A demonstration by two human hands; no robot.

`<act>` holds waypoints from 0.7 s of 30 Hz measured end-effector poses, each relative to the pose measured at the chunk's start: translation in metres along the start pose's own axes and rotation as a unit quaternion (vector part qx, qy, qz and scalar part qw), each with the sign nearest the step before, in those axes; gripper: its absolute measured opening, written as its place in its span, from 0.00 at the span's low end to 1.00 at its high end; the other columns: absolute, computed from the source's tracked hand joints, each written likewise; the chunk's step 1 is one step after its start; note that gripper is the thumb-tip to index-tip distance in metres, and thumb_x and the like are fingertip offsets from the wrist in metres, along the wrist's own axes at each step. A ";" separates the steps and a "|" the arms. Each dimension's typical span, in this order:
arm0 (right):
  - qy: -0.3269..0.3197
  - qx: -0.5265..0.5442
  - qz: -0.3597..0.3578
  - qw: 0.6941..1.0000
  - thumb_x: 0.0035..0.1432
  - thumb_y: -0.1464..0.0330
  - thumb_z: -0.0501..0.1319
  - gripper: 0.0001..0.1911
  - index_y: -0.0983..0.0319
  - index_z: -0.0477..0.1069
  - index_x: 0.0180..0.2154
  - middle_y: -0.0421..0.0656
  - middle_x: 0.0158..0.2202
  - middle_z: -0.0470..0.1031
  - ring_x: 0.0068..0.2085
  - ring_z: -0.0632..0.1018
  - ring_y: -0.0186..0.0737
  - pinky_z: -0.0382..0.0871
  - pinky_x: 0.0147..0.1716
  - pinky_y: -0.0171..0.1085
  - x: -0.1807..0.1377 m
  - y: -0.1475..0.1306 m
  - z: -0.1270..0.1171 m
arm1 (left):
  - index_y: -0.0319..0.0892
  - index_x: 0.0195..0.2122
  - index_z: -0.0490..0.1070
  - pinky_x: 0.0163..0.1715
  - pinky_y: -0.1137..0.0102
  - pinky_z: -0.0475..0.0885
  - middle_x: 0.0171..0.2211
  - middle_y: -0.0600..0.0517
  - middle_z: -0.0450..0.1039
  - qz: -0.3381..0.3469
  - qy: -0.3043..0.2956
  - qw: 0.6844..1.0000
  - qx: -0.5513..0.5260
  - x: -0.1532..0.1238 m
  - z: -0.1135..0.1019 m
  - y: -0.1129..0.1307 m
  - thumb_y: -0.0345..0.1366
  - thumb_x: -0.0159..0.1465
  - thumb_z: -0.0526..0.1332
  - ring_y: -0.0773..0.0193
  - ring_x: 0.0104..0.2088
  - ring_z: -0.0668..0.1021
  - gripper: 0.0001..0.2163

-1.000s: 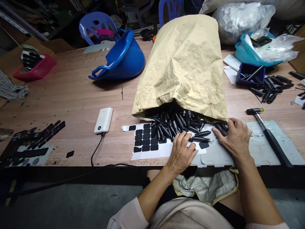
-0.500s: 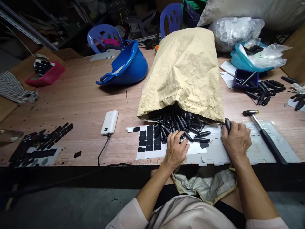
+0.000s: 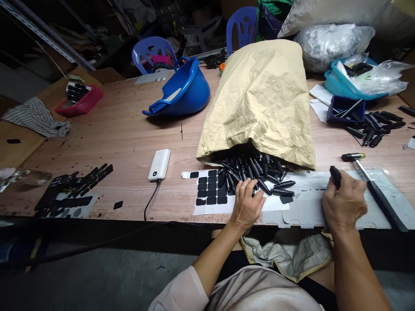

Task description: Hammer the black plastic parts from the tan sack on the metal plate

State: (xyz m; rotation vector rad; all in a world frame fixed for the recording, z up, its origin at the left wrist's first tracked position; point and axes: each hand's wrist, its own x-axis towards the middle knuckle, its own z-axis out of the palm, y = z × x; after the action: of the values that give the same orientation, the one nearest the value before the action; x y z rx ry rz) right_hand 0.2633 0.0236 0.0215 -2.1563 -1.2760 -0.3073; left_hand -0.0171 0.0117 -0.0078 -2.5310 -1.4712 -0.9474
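Note:
A tan woven sack (image 3: 262,95) lies on its side on the wooden table (image 3: 113,142), and a heap of black plastic handles (image 3: 253,170) spills from its mouth. My left hand (image 3: 248,205) rests at the near edge of that heap with fingers curled on the handles, over a white sheet of black rectangular stickers (image 3: 210,192). My right hand (image 3: 345,203) is closed around one black handle (image 3: 335,176), held upright above a grey metal plate (image 3: 308,207) to the right of the heap.
A hammer (image 3: 372,185) lies on the plate's right part. A white power bank (image 3: 159,164) with a cable sits left of the stickers. Further off are a tipped blue basin (image 3: 181,90), a red tray (image 3: 79,101), more black parts (image 3: 74,183) and a dark blue box (image 3: 343,108).
My right hand picked one black handle from the heap's right side and drew it right and toward me. My left hand stayed on the heap.

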 end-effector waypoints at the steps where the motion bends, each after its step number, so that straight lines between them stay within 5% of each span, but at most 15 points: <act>1: 0.017 0.014 -0.019 1.000 0.73 0.55 0.56 0.23 0.56 0.78 0.59 0.55 0.46 0.76 0.41 0.76 0.54 0.64 0.33 0.47 -0.003 -0.005 -0.006 | 0.43 0.48 0.79 0.66 0.42 0.71 0.61 0.39 0.74 -0.004 0.003 1.000 0.002 0.000 0.000 0.000 0.35 0.72 0.66 0.45 0.65 0.73 0.06; 3: 0.021 0.048 -0.087 0.995 0.73 0.58 0.57 0.22 0.56 0.76 0.61 0.54 0.48 0.78 0.46 0.78 0.55 0.69 0.37 0.46 -0.009 -0.024 -0.015 | 0.44 0.51 0.78 0.67 0.41 0.71 0.63 0.39 0.73 -0.014 0.005 1.000 0.003 -0.001 0.001 0.000 0.36 0.71 0.67 0.44 0.66 0.72 0.08; 6: -0.057 0.102 -0.241 0.963 0.72 0.63 0.58 0.20 0.54 0.76 0.61 0.50 0.50 0.78 0.46 0.79 0.47 0.71 0.39 0.40 -0.012 -0.069 -0.015 | 0.44 0.54 0.77 0.67 0.40 0.70 0.65 0.37 0.70 -0.030 0.006 1.000 -0.006 -0.002 0.003 0.000 0.38 0.71 0.68 0.43 0.67 0.71 0.12; 12: -0.141 0.119 -0.471 0.863 0.72 0.72 0.55 0.21 0.54 0.77 0.61 0.47 0.48 0.78 0.45 0.73 0.42 0.64 0.43 0.38 0.010 -0.155 0.030 | 0.41 0.58 0.73 0.68 0.40 0.69 0.66 0.34 0.67 -0.057 0.010 0.998 -0.017 -0.003 0.006 -0.001 0.40 0.71 0.68 0.42 0.67 0.70 0.18; 16: -0.165 0.107 -0.504 0.841 0.66 0.72 0.59 0.24 0.58 0.76 0.62 0.51 0.52 0.76 0.51 0.70 0.49 0.60 0.49 0.44 0.021 -0.172 0.054 | 0.43 0.59 0.71 0.67 0.40 0.70 0.66 0.35 0.67 -0.058 0.011 0.998 -0.016 -0.003 0.008 0.000 0.41 0.71 0.68 0.42 0.67 0.71 0.18; 21: -0.196 0.153 -0.502 0.829 0.53 0.68 0.64 0.37 0.58 0.73 0.66 0.52 0.60 0.72 0.56 0.69 0.56 0.59 0.54 0.49 0.025 -0.166 0.055 | 0.42 0.61 0.70 0.67 0.39 0.69 0.65 0.34 0.68 -0.054 0.002 0.998 -0.015 -0.004 0.008 0.000 0.41 0.71 0.68 0.41 0.67 0.71 0.20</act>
State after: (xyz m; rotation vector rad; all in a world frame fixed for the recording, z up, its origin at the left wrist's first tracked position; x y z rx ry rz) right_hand 0.1286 0.1325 0.0536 -1.1288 -2.4414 -0.0433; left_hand -0.0150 0.0117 -0.0163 -2.4899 -1.6200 -0.9948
